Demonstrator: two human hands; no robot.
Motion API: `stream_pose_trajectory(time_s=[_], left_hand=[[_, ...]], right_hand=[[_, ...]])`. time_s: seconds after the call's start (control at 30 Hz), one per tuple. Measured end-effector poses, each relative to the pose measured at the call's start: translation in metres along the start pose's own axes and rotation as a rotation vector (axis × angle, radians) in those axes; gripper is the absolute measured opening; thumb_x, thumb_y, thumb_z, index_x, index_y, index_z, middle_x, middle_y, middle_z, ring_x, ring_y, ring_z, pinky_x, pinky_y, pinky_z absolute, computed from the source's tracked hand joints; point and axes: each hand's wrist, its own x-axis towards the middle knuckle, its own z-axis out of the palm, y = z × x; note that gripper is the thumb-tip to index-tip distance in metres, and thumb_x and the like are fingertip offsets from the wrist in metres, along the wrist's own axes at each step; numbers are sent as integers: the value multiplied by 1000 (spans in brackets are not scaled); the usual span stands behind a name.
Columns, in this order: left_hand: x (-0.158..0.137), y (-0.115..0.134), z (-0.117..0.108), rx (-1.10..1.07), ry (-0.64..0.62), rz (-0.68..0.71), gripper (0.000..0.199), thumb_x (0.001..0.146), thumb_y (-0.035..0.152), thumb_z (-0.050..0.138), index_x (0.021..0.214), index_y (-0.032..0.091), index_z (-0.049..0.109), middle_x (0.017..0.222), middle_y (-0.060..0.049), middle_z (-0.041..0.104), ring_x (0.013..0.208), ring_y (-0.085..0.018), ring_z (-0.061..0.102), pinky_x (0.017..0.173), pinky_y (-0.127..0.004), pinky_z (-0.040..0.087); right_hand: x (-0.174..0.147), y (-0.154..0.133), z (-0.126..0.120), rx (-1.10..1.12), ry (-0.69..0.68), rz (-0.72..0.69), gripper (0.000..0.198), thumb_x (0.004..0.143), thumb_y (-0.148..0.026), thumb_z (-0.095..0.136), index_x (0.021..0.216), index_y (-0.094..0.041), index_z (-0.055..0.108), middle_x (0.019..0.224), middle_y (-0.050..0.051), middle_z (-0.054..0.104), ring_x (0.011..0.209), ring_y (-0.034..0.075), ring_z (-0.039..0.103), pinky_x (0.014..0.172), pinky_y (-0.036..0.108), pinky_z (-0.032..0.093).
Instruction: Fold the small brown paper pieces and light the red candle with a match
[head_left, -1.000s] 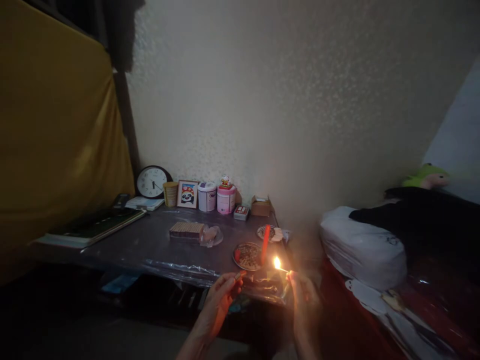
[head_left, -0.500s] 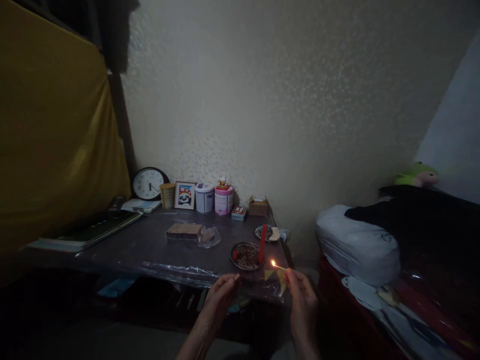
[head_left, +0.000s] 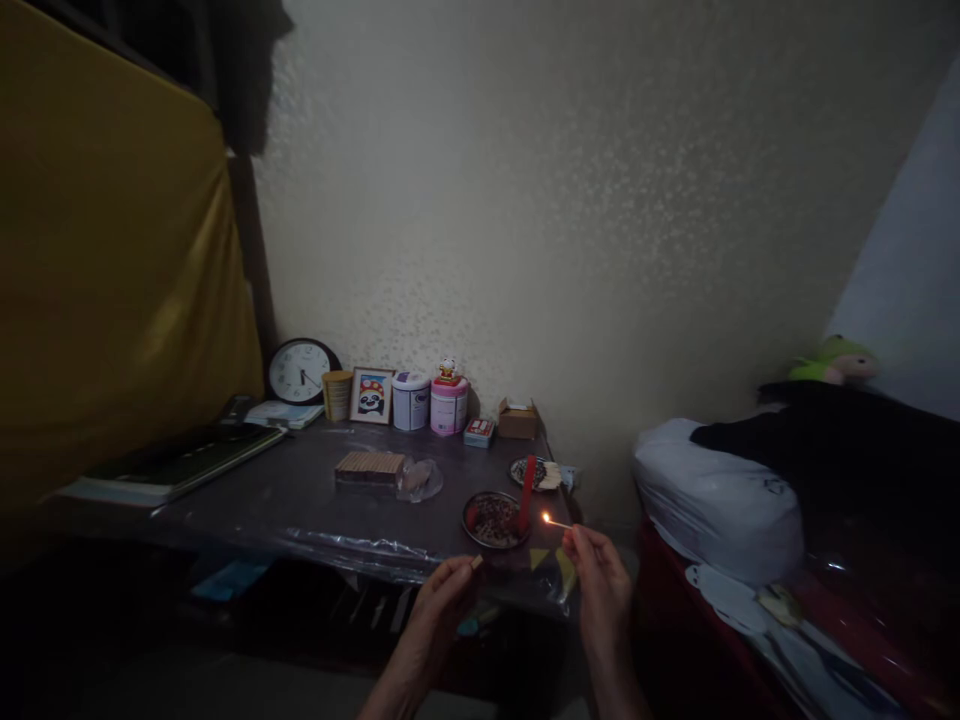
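A lit match (head_left: 559,524) is pinched in my right hand (head_left: 604,590), its small flame pointing left over the table's front right part. My left hand (head_left: 439,605), closed in front of the table edge, grips a small tan piece (head_left: 476,562) between thumb and fingers; most of it is hidden and its kind is unclear. Just beyond both hands is a round metal dish (head_left: 491,545) holding dark bits, with a red stick-like piece (head_left: 527,490) standing up at its right side. Behind it lies a second dish (head_left: 517,477) with pale matchsticks (head_left: 550,475) at its right.
On the plastic-covered table (head_left: 300,490) lie a ridged tan block (head_left: 369,468) and a crumpled clear wrapper (head_left: 420,480). Along the wall stand a clock (head_left: 300,371), a framed panda picture (head_left: 371,396), two tins (head_left: 411,402) and a cardboard box (head_left: 517,420). White bag (head_left: 716,495) at right.
The match flame has become smaller and dimmer. My right hand has risen slightly; my left hand is a little lower, with both grips unchanged.
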Motion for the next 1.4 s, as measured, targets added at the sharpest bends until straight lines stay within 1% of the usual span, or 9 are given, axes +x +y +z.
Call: stream_pose_trajectory(time_s=[0.13, 0.37, 0.57, 0.7, 0.9, 1.0, 1.17, 1.27, 1.4], left_hand=[[0, 2, 1, -4, 13, -13, 17, 72, 28, 70, 83, 17, 70, 86, -5, 69, 87, -17, 60, 84, -26, 42], [-2, 4, 4, 20, -2, -6, 19, 73, 31, 68, 85, 16, 69, 84, -5, 67, 86, -18, 59, 86, -29, 42], [-2, 4, 4, 15, -3, -19, 21, 70, 32, 70, 84, 17, 69, 85, -5, 67, 85, -17, 59, 83, -27, 41], [-1, 4, 3, 23, -9, -23, 21, 70, 32, 71, 84, 17, 69, 85, -5, 68, 84, -17, 59, 82, -27, 41], [-2, 4, 3, 28, -9, -20, 20, 71, 32, 69, 84, 17, 69, 87, -6, 68, 86, -19, 59, 81, -28, 40], [-3, 5, 6, 12, -9, -25, 21, 70, 33, 70, 83, 17, 68, 84, -6, 67, 83, -18, 59, 79, -28, 40], [-2, 7, 9, 13, 26, -45, 23, 67, 34, 73, 80, 16, 68, 82, -5, 67, 82, -17, 58, 76, -26, 40], [0, 6, 8, -4, 0, -21, 21, 68, 32, 72, 80, 15, 69, 80, -5, 67, 81, -16, 58, 77, -25, 41], [0, 3, 6, -19, -38, -15, 19, 71, 30, 69, 84, 15, 69, 83, -6, 68, 82, -16, 59, 80, -27, 42]], right_hand=[[7, -2, 6, 52, -9, 25, 26, 57, -36, 77, 72, -17, 67, 67, -2, 68, 63, 14, 65, 62, 26, 53], [17, -11, 17, 103, -50, 58, 25, 53, -32, 78, 69, -17, 66, 64, -2, 67, 61, 13, 63, 62, 26, 53], [29, -17, 24, 124, -96, 84, 25, 53, -32, 78, 70, -17, 67, 67, -2, 69, 64, 13, 64, 66, 27, 54], [42, -18, 29, 123, -107, 91, 23, 50, -31, 79, 66, -18, 68, 65, -3, 69, 62, 12, 64, 64, 25, 55], [62, -19, 38, 102, -112, 72, 23, 49, -31, 80, 63, -19, 67, 61, -5, 66, 57, 10, 61, 58, 21, 53], [70, -20, 42, 85, -125, 53, 21, 51, -31, 79, 63, -19, 67, 60, -4, 65, 55, 9, 60, 57, 21, 53], [80, -19, 48, 38, -131, 21, 20, 54, -33, 77, 63, -17, 68, 58, -4, 64, 56, 10, 60, 56, 21, 50], [83, -16, 50, 6, -131, 5, 19, 54, -33, 76, 60, -17, 68, 57, -4, 65, 56, 11, 60, 56, 22, 49], [86, -11, 53, -20, -119, -4, 20, 53, -34, 76, 59, -17, 68, 54, -4, 64, 53, 11, 58, 55, 23, 48]])
